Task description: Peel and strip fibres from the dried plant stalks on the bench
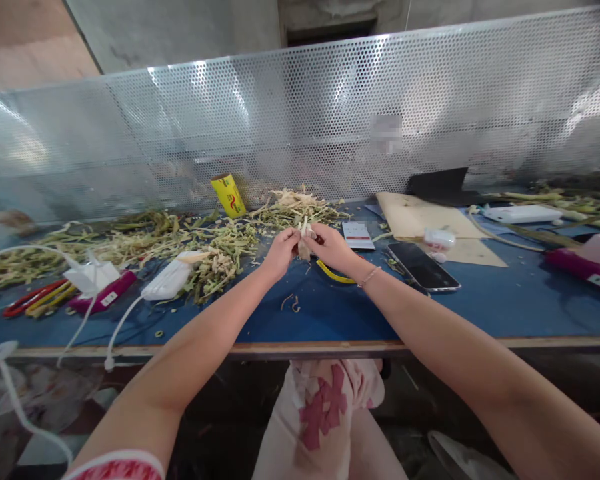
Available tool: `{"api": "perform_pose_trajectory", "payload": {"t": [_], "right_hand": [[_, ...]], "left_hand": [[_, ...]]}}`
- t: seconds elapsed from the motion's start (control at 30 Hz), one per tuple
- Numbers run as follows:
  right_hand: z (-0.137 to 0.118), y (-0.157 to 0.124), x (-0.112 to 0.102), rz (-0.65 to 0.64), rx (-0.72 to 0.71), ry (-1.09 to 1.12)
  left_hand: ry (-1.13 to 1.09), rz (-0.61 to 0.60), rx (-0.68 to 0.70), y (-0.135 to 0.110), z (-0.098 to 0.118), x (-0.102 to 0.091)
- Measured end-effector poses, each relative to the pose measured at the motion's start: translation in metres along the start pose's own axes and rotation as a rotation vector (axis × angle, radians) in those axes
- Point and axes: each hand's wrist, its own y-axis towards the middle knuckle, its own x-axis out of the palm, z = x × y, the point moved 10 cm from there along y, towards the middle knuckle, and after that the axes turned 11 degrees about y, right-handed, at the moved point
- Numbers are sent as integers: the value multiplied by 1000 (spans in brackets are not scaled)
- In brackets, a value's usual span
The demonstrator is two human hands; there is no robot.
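Both my hands meet above the blue table (330,313). My left hand (281,252) and my right hand (331,245) are closed in pinches on a small pale plant stalk piece (304,241) held between them. A yellow-handled tool (333,273) lies under my right wrist, which wears a thin bracelet. A heap of green and pale plant peelings (220,250) lies just to the left and behind my hands. A few peel scraps (293,303) lie on the table below my hands.
A black phone (423,267), a small card (358,235), a cardboard sheet (420,217) and a white earbud case (439,239) lie right. White power banks (167,281) with cables, a pink device (105,297) and red-yellow tools (35,298) lie left. A perforated metal screen (300,127) stands behind, with a yellow packet (229,195).
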Motion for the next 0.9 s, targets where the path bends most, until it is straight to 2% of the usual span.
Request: {"api": "perform_pose_trajectory", "payload": {"t": [0.1,0.2,0.27,0.4,0.47,0.6,0.73,0.9], "right_hand": [[-19,-3,1,-27,-151,-127],[-25,-4,3,-55,-186,-138],[-19,-2,1,-32,-125,-107],[15,1,-1,12,151,62],[26,0,3,-5,231,171],[33,0,4,6,276,290],[32,0,2,14,276,240],[24,0,2,-12,206,107]], "left_hand": [[-35,19,-48,-2,-2,0],[-39,48,-85,-3,-2,-2],[-38,65,-111,-4,-4,-3],[-50,125,-126,-3,-5,-8],[-43,163,-117,-1,-5,-12],[-63,160,-106,0,-5,-13],[-62,66,-91,-1,-1,-3],[-2,56,-83,-3,-2,-4]]}}
